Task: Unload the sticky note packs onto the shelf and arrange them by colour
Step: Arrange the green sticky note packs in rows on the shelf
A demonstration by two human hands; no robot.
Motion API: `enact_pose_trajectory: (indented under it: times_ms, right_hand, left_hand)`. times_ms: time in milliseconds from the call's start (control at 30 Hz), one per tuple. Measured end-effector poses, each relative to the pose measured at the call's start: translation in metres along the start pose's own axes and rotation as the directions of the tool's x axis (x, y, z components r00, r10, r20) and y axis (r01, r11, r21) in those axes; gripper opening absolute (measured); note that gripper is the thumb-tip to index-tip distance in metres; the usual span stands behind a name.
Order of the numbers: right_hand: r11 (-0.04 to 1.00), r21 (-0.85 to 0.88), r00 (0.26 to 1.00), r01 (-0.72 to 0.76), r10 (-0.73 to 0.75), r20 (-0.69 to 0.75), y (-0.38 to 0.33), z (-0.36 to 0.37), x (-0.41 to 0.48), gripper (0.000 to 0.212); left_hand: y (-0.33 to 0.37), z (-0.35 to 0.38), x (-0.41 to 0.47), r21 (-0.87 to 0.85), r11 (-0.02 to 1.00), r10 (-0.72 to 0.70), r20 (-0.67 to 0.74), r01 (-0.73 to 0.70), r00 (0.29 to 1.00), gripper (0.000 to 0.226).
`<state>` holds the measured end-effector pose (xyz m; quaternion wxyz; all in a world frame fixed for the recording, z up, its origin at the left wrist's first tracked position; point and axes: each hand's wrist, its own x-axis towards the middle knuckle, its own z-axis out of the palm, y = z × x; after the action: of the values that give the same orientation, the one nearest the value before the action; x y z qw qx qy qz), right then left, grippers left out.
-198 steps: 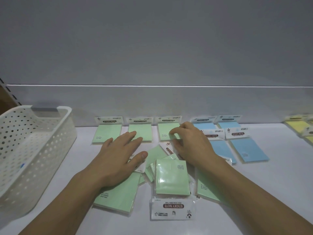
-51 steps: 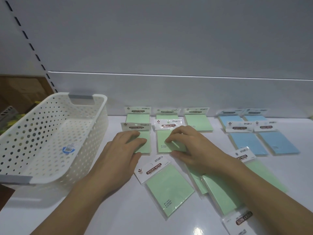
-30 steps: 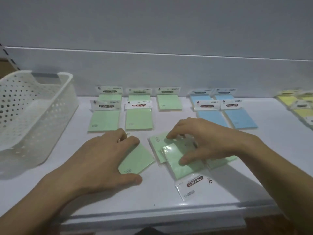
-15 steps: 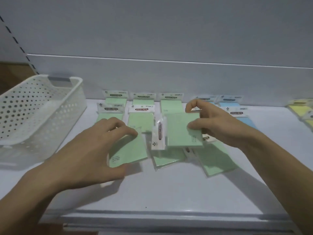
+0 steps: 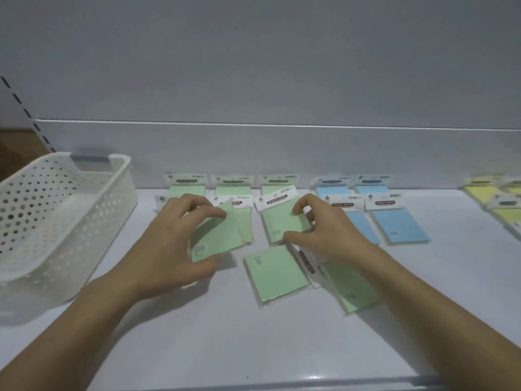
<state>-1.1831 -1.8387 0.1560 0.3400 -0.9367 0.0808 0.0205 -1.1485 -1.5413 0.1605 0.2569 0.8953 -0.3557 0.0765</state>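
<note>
White shelf (image 5: 282, 340) holds colour rows; left hand (image 5: 172, 244) and right hand (image 5: 324, 235) each pinch a green pack (image 5: 214, 241), risking nudging the placed rows askew.

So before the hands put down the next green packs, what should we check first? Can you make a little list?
1. Left hand has a firm hold on its green pack: ok, thumb below, fingers on top.
2. Right hand holds the other green pack: ok, pinched at its right side.
3. Green rows at the back have room in front: ok for the third column; the others are partly hidden.
4. Blue packs stay separate from green: ok.
5. Loose green packs still need sorting: not ok, two lie crooked near the front.
6. Basket is emptied: cannot tell, its floor is partly hidden.
</note>
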Motion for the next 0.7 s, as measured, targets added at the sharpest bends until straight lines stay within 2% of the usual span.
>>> enact_pose_trajectory:
  times_ms: [100, 167, 267, 333, 467, 700]
  right_hand:
    - [0.933, -0.347, 0.994, 0.096, -0.105, -0.009, 0.004, 0.003, -0.006, 0.039]
    - [0.895, -0.431, 0.989, 0.114, -0.142, -0.032, 0.006, 0.005, -0.010, 0.041]
    - [0.883, -0.453, 0.975, 0.126, -0.194, -0.106, 0.007, 0.006, -0.011, 0.043]
    - [0.892, -0.406, 0.952, 0.197, -0.273, -0.139, 0.008, 0.006, -0.012, 0.040]
    - [0.879, -0.341, 0.931, 0.335, -0.363, -0.022, 0.009, 0.010, -0.009, 0.027]
    - [0.891, -0.277, 0.927, 0.360, -0.375, 0.001, 0.021, 0.013, 0.000, 0.025]
  left_hand:
    - [-0.005, 0.003, 0.010, 0.030, 0.999, 0.025, 0.023, -0.025, 0.999, 0.065]
    - [-0.008, 0.006, 0.014, 0.041, 0.999, 0.029, 0.027, -0.030, 0.999, 0.064]
    - [-0.014, 0.015, 0.011, 0.016, 1.000, -0.007, -0.007, 0.007, 1.000, 0.064]
    - [-0.017, 0.021, 0.005, 0.004, 0.999, -0.046, -0.032, 0.046, 0.998, 0.063]
    - [-0.027, 0.024, 0.000, -0.017, 1.000, -0.010, -0.002, 0.010, 1.000, 0.062]
    - [-0.030, 0.027, -0.005, -0.036, 0.997, 0.074, 0.065, -0.072, 0.995, 0.061]
